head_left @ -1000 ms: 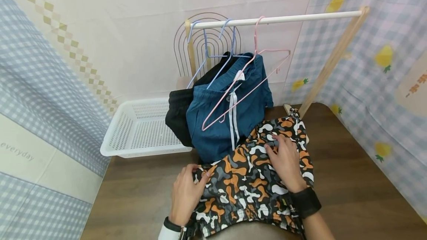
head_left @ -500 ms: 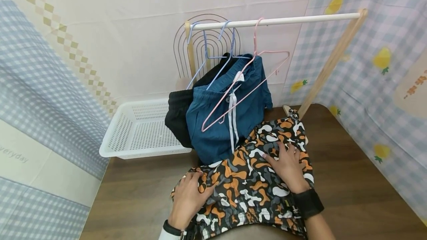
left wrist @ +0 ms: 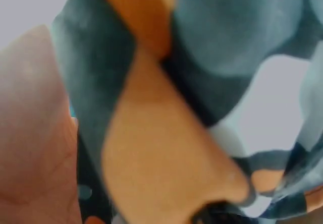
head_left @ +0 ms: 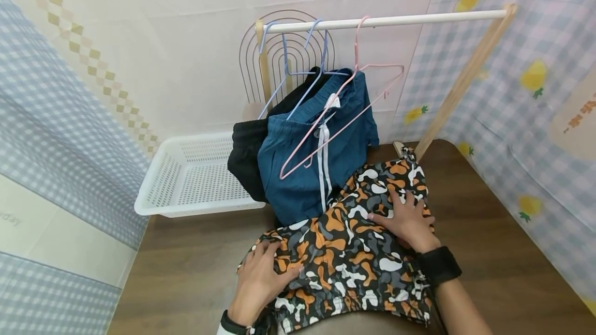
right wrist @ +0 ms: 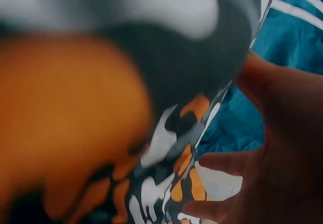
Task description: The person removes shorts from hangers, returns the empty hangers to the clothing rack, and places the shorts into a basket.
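Patterned shorts [head_left: 344, 252] in black, orange, grey and white lie spread on the wooden table, waistband toward me. My left hand [head_left: 263, 278] rests on their left side, fingers spread and nearly straight. On the right leg lies my right hand [head_left: 405, 218], its fingers splayed over the cloth. The left wrist view is filled by blurred shorts cloth [left wrist: 166, 148], with part of the hand at the left edge. In the right wrist view, spread fingers [right wrist: 227, 161] show beside the patterned cloth.
Behind the shorts stands a rack with a white rod [head_left: 419, 18]. Blue shorts [head_left: 302, 159] and black shorts [head_left: 247, 154] hang there on blue hangers [head_left: 321, 56]. A bare pink hanger [head_left: 356, 53] hangs in front. A white plastic basket [head_left: 153, 195] sits at the left.
My left hand has slid slightly left and down, spreading the left leg outward. My right hand has moved slightly right, its fingers more spread. The hanging clothes stay in place.
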The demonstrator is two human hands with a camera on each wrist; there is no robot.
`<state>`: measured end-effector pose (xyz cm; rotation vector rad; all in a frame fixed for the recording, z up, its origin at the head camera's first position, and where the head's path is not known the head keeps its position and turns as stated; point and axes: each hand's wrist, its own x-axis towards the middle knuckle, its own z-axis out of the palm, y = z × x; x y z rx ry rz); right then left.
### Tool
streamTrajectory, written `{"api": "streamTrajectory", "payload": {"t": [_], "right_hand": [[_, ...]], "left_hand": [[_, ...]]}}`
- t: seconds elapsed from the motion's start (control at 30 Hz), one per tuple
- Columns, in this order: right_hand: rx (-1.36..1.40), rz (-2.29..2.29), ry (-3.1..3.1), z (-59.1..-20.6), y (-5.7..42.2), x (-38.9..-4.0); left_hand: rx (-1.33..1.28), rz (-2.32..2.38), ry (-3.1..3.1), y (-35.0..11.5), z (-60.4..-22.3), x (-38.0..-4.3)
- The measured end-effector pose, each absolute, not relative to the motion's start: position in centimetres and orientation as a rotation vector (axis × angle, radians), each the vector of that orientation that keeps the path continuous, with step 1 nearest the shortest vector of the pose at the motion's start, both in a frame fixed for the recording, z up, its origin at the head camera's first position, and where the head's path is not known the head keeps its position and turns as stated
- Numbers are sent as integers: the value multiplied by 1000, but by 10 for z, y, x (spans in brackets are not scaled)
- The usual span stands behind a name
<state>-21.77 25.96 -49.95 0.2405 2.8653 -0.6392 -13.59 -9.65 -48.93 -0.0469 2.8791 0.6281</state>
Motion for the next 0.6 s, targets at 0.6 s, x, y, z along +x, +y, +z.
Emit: {"api": "streamTrajectory", "payload": {"t": [0.6], "right_hand": [[91, -597, 2798, -511, 282, -250]], "left_hand": [[93, 509, 2791, -101, -506, -138]]}}
